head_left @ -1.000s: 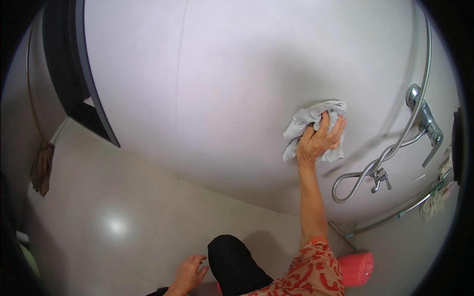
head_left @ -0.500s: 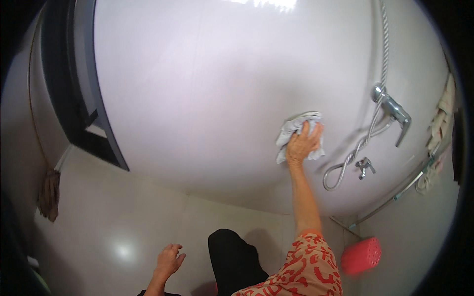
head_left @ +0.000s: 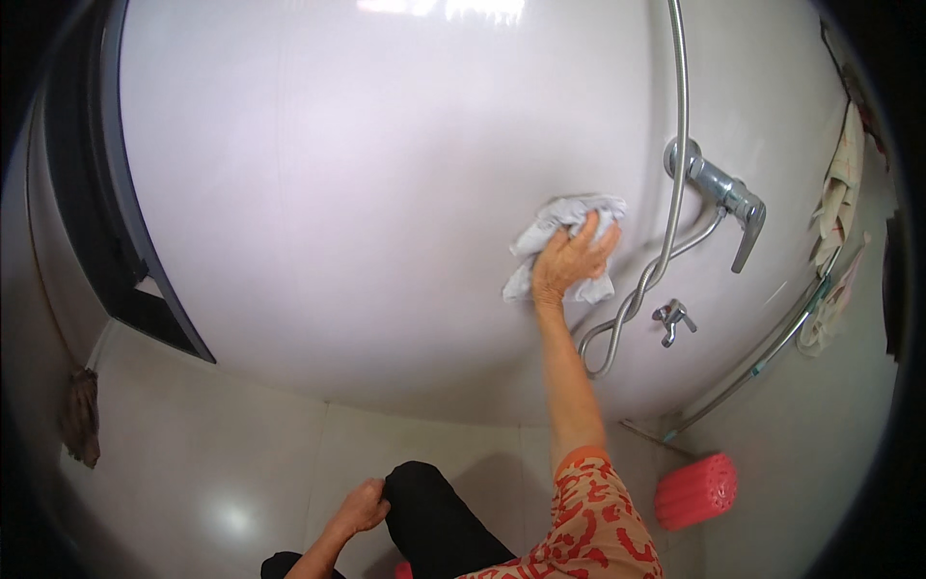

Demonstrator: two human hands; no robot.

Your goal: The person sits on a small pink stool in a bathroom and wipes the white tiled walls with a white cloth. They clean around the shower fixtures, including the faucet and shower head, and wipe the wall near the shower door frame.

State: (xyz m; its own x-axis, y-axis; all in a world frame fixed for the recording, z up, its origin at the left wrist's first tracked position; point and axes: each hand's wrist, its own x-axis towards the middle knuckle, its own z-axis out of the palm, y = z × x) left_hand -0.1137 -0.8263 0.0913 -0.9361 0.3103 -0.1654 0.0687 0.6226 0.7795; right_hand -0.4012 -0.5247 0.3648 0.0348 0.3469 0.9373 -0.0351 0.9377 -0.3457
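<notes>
In front of the right hand (head_left: 573,261) is the glossy white wall (head_left: 367,193); below it, leftward, the black trouser leg (head_left: 434,516). The crumpled pale cloth (head_left: 538,230) lies directly under the right hand, which grasps it and is the nearer one. It shows no clear long axis; its upper fold slants up rightward, past the fingers. The left hand (head_left: 365,505) is beside the knee; whether clenched, I cannot tell.

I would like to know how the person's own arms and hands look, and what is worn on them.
The right hand and right forearm are bare, without glove; the short sleeve is peach with irregular red-orange patches and a plain orange cuff. The left hand and left forearm are bare too; no left sleeve can be made out.
</notes>
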